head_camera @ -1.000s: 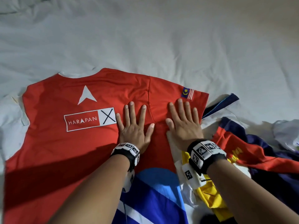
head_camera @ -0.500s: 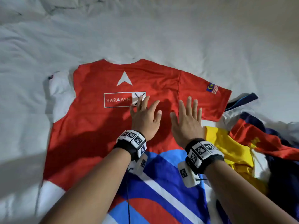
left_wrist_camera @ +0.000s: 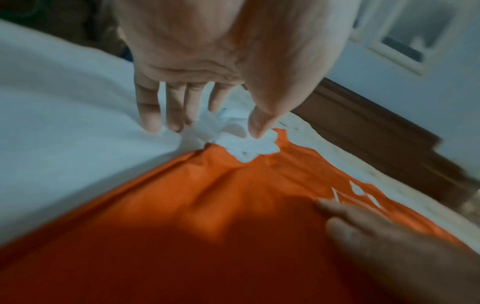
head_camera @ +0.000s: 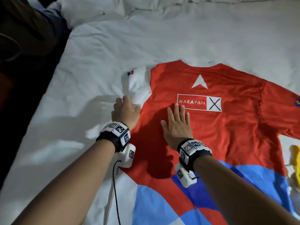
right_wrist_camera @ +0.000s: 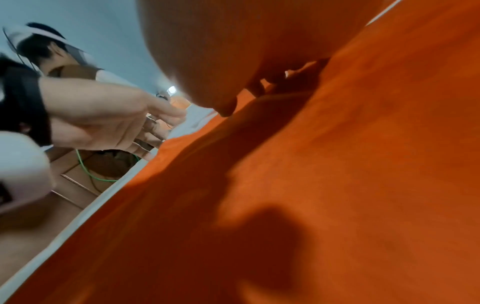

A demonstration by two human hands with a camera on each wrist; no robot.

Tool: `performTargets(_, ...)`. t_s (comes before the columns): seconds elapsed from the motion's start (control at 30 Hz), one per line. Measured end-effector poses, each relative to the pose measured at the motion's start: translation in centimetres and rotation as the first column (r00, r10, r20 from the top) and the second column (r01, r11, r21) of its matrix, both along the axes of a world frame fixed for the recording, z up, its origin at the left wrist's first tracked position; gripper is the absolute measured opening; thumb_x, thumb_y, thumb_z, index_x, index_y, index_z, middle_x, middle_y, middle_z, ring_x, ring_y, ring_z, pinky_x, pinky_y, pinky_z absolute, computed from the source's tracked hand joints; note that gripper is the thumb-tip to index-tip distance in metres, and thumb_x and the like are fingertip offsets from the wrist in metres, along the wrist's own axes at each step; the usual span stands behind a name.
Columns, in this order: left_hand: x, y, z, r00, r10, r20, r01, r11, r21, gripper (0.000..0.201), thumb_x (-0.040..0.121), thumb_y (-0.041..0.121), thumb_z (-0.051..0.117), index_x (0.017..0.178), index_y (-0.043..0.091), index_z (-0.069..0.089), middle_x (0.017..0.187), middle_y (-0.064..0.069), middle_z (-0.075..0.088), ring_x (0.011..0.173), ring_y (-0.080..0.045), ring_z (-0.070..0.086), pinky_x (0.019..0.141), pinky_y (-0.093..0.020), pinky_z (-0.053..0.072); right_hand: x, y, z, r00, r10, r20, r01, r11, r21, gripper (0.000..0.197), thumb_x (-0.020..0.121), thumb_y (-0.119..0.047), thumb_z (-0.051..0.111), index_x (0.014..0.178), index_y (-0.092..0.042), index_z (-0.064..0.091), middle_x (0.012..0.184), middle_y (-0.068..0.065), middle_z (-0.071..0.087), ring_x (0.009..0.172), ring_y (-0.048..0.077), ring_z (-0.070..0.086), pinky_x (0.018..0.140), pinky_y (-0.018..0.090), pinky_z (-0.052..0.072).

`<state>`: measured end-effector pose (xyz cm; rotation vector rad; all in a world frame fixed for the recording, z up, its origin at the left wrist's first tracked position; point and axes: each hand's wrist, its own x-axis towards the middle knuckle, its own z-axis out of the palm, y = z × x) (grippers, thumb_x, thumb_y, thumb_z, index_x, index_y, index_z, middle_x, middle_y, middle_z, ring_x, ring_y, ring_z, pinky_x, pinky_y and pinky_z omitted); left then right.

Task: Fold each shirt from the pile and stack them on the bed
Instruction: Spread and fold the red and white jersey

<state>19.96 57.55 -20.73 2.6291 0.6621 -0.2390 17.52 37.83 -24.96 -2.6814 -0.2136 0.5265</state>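
Note:
A red shirt (head_camera: 227, 135) lies spread back-up on the white bed (head_camera: 146, 38), showing a white triangle and a "HARAPAN X" print, with blue and white panels at its hem. Its white left sleeve (head_camera: 138, 82) is rumpled at the shirt's left edge. My left hand (head_camera: 125, 111) reaches down onto that sleeve (left_wrist_camera: 249, 148). Its fingers (left_wrist_camera: 150, 115) and thumb are spread, tips touching the bunched white cloth. My right hand (head_camera: 177, 122) lies flat, fingers straight, on the red cloth just below the print. The shirt's right sleeve runs off the frame.
The bed's left edge drops to a dark floor (head_camera: 24, 62). Crumpled bedding (head_camera: 97, 10) lies at the far end. A yellow garment (head_camera: 296, 153) from the pile shows at the right edge. A black cable (head_camera: 116, 192) hangs from my left wrist.
Both hands have slid left across the shirt. The left hand went from flat on the red back to the white left sleeve; the right hand now rests below the print.

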Motion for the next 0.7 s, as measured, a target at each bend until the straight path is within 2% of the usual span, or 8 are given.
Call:
performTargets(0.1,2.5,1.7,-0.9,0.992,0.124,-0.033,-0.128,0.975,-0.183,0.076,0.083,0.061,0.065,0.134,0.009,0.045,0.134,-0.018,0.05,0.123,-0.041,0.053,0.1,-0.049,0.047,0.8,3.6,-1.5,0.999,-0.026,0.028,0.027,0.999,-0.034,0.069,0.106,-0.051,0.023,0.164,-0.02,0.004,0.17,0.007,-0.012,0.156,0.027,-0.017,0.125,0.049,-0.01)
performTargets(0.2,4.2,1.4,-1.6,0.994,-0.037,-0.1,0.027,0.994,-0.102,0.104,0.067,0.075,0.073,0.144,0.016,0.034,0.141,-0.015,0.049,0.127,-0.039,0.053,0.1,-0.05,0.049,0.9,5.5,-3.5,0.995,-0.071,0.07,0.079,0.991,-0.11,0.071,0.102,-0.057,0.009,0.164,-0.023,-0.002,0.17,0.006,-0.013,0.156,0.027,-0.017,0.123,0.054,-0.012)
performTargets(0.3,5.3,0.8,-2.3,0.988,-0.147,-0.047,0.148,0.989,0.025,0.083,0.082,0.05,0.072,0.145,0.016,0.029,0.134,-0.014,0.053,0.12,-0.042,0.057,0.09,-0.047,0.048,0.9,5.8,-4.7,0.992,-0.089,0.092,0.102,0.984,-0.147,0.07,0.101,-0.057,0.006,0.163,-0.026,-0.004,0.17,0.003,-0.015,0.155,0.025,-0.019,0.123,0.054,-0.013)
performTargets(0.4,6.1,1.9,-2.2,0.988,0.096,0.122,-0.08,0.989,-0.127,0.039,0.097,0.027,0.054,0.133,0.013,0.045,0.12,-0.018,0.065,0.108,-0.042,0.062,0.079,-0.041,0.042,1.1,5.8,-5.0,0.988,-0.106,0.116,0.124,0.98,-0.155,0.069,0.102,-0.056,0.009,0.163,-0.028,-0.004,0.17,0.002,-0.014,0.156,0.024,-0.017,0.124,0.054,-0.011)
performTargets(0.47,5.9,3.8,-2.4,0.866,0.452,0.214,-0.369,0.866,-0.338,0.028,0.1,0.017,0.046,0.123,0.007,0.058,0.116,-0.022,0.068,0.106,-0.042,0.062,0.076,-0.037,0.039,1.2,5.9,-5.2,0.987,-0.115,0.113,0.132,0.978,-0.159,0.069,0.102,-0.056,0.01,0.163,-0.029,-0.005,0.17,0.001,-0.016,0.155,0.023,-0.019,0.123,0.053,-0.012)
performTargets(0.6,3.8,8.3,-3.3,0.444,0.896,-0.018,-0.636,0.3,-0.711,0.032,0.095,0.016,0.045,0.106,-0.003,0.067,0.085,-0.024,0.074,0.069,-0.037,0.071,0.056,-0.042,0.056,1.3,6.0,-5.6,0.989,-0.124,0.081,0.137,0.974,-0.18,0.069,0.101,-0.057,0.009,0.162,-0.03,-0.009,0.168,-0.002,-0.024,0.153,0.019,-0.027,0.122,0.052,-0.017)
performTargets(0.63,3.3,8.9,-3.2,0.44,0.894,-0.085,-0.614,0.23,-0.755,0.035,0.092,0.023,0.048,0.103,-0.004,0.068,0.076,-0.023,0.073,0.057,-0.035,0.069,0.05,-0.041,0.055,1.3,6.0,-5.7,0.989,-0.126,0.077,0.139,0.973,-0.184,0.069,0.101,-0.057,0.01,0.162,-0.03,-0.009,0.167,-0.002,-0.025,0.153,0.019,-0.027,0.122,0.051,-0.017)
performTargets(0.7,3.3,9.2,-2.5,0.57,0.818,-0.074,-0.602,0.355,-0.715,0.054,0.089,0.056,0.05,0.091,0.006,0.071,0.076,-0.016,0.074,0.06,-0.033,0.07,0.054,-0.042,0.057,1.3,6.0,-5.7,0.989,-0.129,0.077,0.142,0.972,-0.188,0.069,0.101,-0.056,0.011,0.162,-0.03,-0.009,0.168,-0.001,-0.025,0.153,0.019,-0.027,0.122,0.051,-0.017)
